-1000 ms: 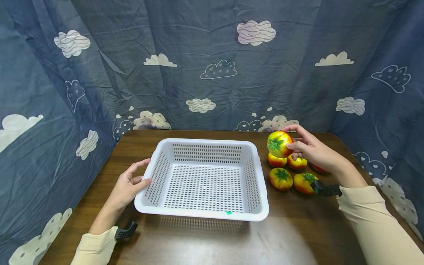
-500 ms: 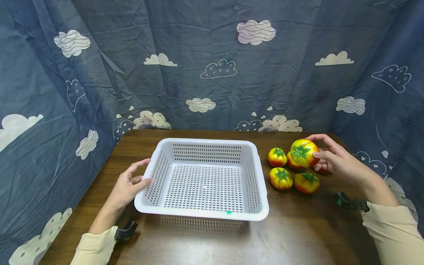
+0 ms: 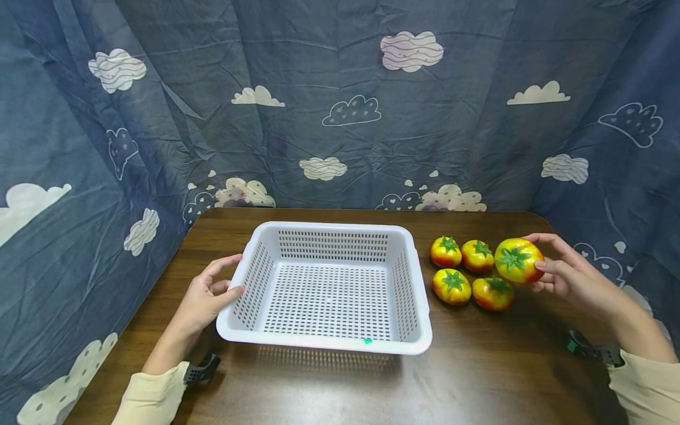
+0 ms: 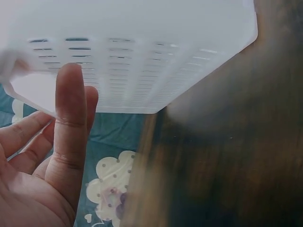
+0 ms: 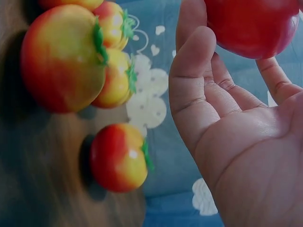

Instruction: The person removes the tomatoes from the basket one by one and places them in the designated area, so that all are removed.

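My right hand (image 3: pixel 576 277) holds a yellow-and-red toy tomato (image 3: pixel 517 260) with a green star-shaped leaf top, above the table's right side. In the right wrist view, the held tomato's red underside (image 5: pixel 255 28) shows at upper right beside the thumb. Several similar toy tomatoes (image 3: pixel 451 287) sit on the table just left of that hand. One lone tomato (image 5: pixel 118 158) stands a little apart in the right wrist view. My left hand (image 3: pixel 204 295) grips the left rim of a white perforated plastic basket (image 3: pixel 324 340), its thumb lying over the edge. No tomato lies inside the basket.
The brown wooden table (image 3: pixel 467 378) has a dark blue cloud-print curtain (image 3: pixel 345 159) behind and around it. Dark bands (image 3: pixel 202 369) circle both wrists, below light sleeves. A small green mark (image 3: pixel 368 340) shows on the basket's front rim.
My right hand has moved right and a little nearer with the held tomato, uncovering the tomatoes behind it. The left hand and basket stay where they were.
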Motion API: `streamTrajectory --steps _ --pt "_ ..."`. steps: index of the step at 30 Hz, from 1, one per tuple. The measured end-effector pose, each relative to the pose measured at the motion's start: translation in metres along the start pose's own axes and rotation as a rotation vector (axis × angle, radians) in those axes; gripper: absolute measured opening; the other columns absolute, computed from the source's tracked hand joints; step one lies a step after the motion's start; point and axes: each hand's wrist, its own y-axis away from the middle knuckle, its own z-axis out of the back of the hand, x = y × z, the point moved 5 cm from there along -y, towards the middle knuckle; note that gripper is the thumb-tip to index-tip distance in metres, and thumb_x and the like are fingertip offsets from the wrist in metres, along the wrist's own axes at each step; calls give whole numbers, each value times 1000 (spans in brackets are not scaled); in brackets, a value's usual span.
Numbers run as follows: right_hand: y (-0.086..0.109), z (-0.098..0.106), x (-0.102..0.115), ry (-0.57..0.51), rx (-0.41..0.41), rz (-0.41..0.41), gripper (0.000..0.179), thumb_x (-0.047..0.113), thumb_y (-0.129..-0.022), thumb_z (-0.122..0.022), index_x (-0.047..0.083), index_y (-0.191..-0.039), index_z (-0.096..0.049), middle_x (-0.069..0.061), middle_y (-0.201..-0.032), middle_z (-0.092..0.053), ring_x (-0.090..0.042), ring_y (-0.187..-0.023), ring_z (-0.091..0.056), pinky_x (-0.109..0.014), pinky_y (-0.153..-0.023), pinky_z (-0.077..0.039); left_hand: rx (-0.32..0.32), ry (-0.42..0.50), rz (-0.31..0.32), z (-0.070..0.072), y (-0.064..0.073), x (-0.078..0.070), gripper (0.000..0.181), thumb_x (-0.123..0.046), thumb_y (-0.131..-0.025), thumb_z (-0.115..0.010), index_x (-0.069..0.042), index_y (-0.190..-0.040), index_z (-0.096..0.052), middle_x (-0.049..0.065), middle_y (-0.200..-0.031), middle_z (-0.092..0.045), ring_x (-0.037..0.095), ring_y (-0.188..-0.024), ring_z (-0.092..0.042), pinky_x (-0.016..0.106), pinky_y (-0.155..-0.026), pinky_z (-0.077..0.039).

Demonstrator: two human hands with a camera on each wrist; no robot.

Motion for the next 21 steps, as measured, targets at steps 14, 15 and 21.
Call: streamTrajectory --steps 14,15,21 --pt "36 14 -25 -113 -63 5 56 -8 -110 -23 25 -148 -46 4 -127 -61 -20 -93 -75 -27 -77 -65 53 -60 38 5 -4 -8 75 3 -93 -75 -2 -161 -42 32 -146 -47 11 -90 -76 41 -70 -68" --pt "38 14 -26 -126 -60 17 57 -9 -109 -22 24 -149 -46 3 -127 -62 -20 -93 -75 -28 -77 -65 58 -56 40 5 -5 -8 76 3 -93 -74 -2 -161 -41 31 -145 -46 11 -90 -76 41 -70 -68" --pt "48 19 -35 -141 -73 10 55 -7 -111 -20 23 -150 -44 1 -125 -66 -20 -98 -77 -28 -78 -64 93 -57 52 7 -9 -7 79 4 -91 -74 1 -161 -38 27 -139 -44 11 -91 -77 41 -73 -68"
